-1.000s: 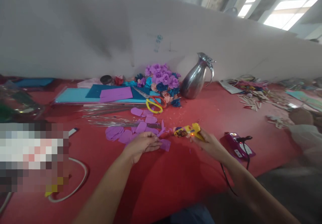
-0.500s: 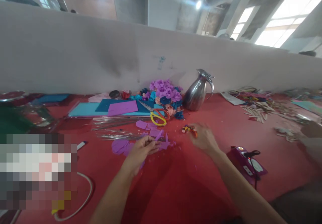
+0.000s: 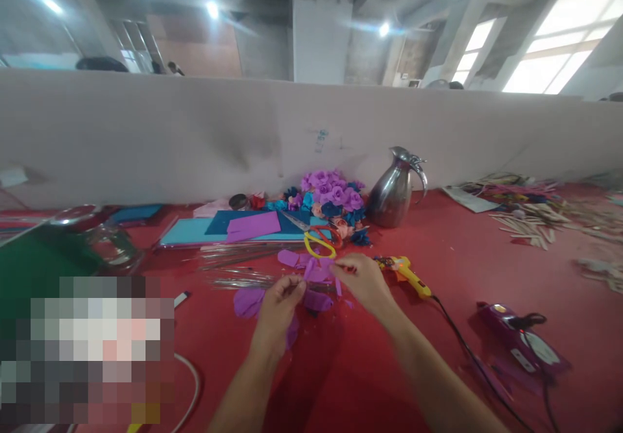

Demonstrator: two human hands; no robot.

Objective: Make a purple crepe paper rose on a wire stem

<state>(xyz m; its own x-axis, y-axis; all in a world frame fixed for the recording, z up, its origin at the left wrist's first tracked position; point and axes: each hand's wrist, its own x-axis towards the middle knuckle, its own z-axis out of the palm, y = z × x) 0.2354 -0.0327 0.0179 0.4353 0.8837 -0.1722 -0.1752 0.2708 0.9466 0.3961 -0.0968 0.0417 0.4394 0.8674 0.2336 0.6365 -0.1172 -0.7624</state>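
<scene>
My left hand [image 3: 278, 309] is closed, thumb and fingers pinched on a small purple paper piece [image 3: 308, 272]. My right hand [image 3: 363, 282] faces it a short way off, fingertips pressed together; whatever is between them is too small to name. Below and around both hands lie cut purple paper petals [image 3: 247, 302] and scraps. Just right of my right hand a yellow glue gun [image 3: 411, 278] rests on the red table, its cord running toward the front. Scissors [image 3: 320, 245] with yellow and orange handles lie beyond my hands.
Purple paper roses [image 3: 335, 193] are heaped near the partition, beside a steel jug [image 3: 393, 193]. Blue and purple sheets [image 3: 253, 226] and thin metal wires [image 3: 241, 280] lie at left. A purple power box [image 3: 518, 342] sits at right; pale sticks [image 3: 528, 225] lie farther back.
My right hand has left the glue gun and come left, close to my left hand. The glue gun now shows fully on the table. The view has tilted up and shifted left.
</scene>
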